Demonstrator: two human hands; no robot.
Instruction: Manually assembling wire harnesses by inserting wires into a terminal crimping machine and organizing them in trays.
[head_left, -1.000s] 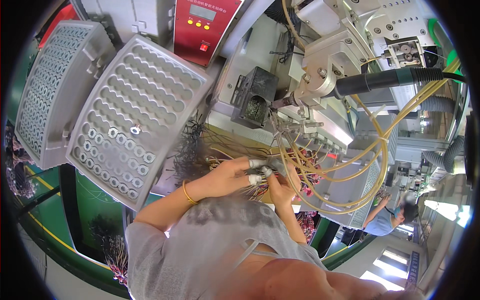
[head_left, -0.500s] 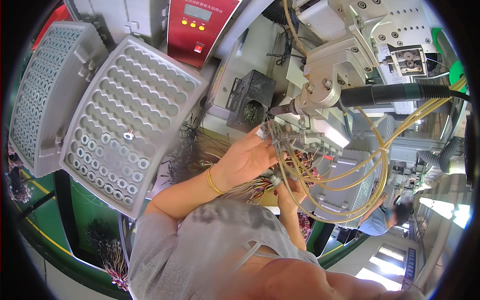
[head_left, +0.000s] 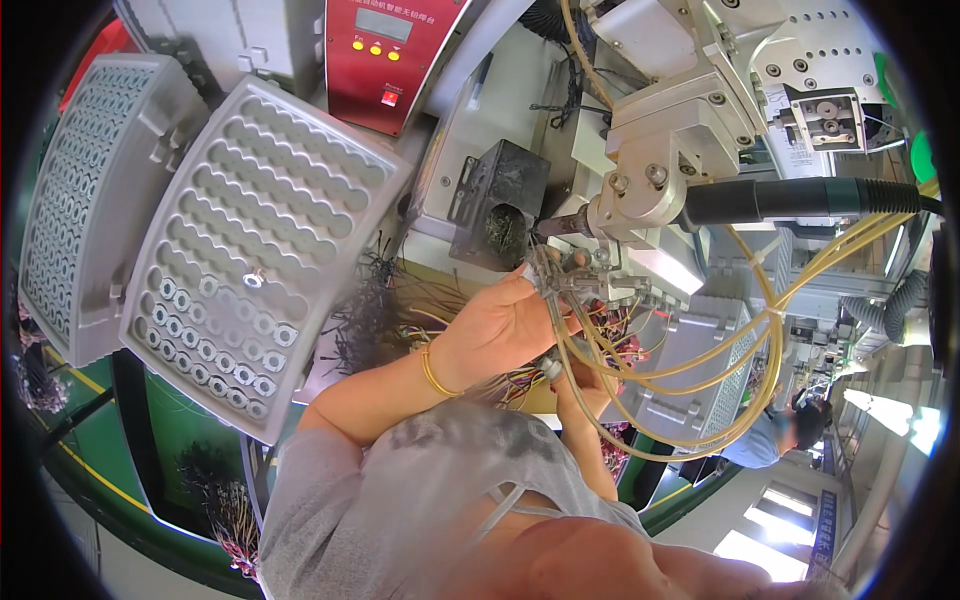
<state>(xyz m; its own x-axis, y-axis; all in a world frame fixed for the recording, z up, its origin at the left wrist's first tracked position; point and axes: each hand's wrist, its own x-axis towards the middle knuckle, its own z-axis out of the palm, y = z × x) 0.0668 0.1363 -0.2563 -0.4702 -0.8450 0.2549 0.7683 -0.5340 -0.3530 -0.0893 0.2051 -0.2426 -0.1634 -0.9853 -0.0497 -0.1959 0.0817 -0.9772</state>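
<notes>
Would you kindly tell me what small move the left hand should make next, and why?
Perhaps ease the left hand slightly down from the soldering iron tip: its fingers reach up to the metal clamp fixture, close below that tip, which might be hot.

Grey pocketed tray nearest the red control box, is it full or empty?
Partly full: metal rings sit in lower rows of the grey tray, while its upper pockets are bare.

My left hand [head_left: 508,328] is now reaching up at the fixture [head_left: 612,284]. It is no longer lying level with my right hand [head_left: 584,388].
</notes>
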